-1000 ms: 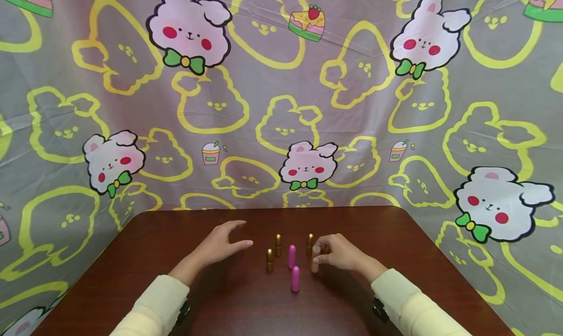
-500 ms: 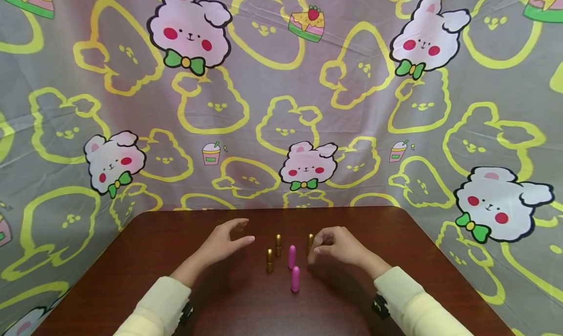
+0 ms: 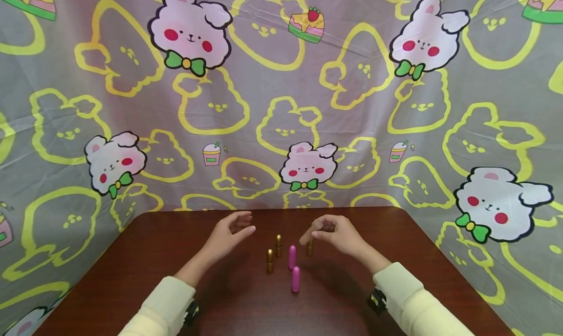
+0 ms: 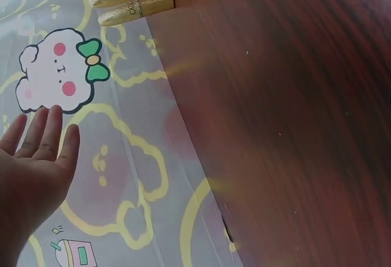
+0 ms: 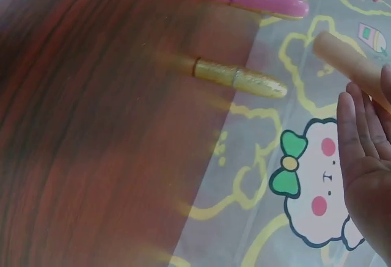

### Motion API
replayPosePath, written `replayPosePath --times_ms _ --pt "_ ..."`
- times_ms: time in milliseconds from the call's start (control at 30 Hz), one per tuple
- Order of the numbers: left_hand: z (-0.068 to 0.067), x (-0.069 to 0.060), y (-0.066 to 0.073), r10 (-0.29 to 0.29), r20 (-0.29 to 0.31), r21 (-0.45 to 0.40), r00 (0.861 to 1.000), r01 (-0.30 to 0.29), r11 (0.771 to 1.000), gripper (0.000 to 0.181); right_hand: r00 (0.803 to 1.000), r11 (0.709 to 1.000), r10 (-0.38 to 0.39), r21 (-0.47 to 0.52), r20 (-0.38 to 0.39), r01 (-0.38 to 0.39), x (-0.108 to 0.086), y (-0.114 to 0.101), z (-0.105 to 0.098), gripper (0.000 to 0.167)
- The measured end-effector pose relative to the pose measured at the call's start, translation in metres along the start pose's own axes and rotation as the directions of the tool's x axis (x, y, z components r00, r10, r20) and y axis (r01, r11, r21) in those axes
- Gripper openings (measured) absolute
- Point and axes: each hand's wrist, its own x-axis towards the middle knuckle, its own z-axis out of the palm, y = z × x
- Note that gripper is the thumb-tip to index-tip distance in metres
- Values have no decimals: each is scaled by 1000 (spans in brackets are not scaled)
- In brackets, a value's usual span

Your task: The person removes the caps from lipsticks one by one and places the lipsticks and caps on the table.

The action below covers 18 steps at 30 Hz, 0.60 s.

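our right hand (image 3: 342, 234) pinches the tan tube (image 3: 309, 235) by its upper end, tilted above the tabletop (image 3: 246, 306), probably to clear the upright gold tubes (image 3: 270, 261) and pink tubes (image 3: 295, 279); our left hand (image 3: 226, 237) holds nothing, fingers relaxed, perhaps leaving room.

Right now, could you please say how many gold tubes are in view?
3: the leftmost gold tube, a second just beyond it, a third partly hidden by the tan tube in the right hand.
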Motion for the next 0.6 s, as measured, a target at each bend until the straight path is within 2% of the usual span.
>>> replayPosePath --times_ms 200,367,467,600 --pt "4 2 2 16 -23 -117 1000 -18 993 44 997 995 49 89 -52 -44 4 -9 0 11" --pt "9 5 3 0 -35 -144 999 -5 990 41 988 984 103 157 -115 -84 7 -16 3 20" --pt "13 7 3 7 -49 -168 999 -15 986 40 981 969 135 225 -141 -101 9 -20 5 25" --pt "19 9 3 26 -84 -210 996 -44 977 37 975 938 149 336 -162 -87 12 -24 8 27"
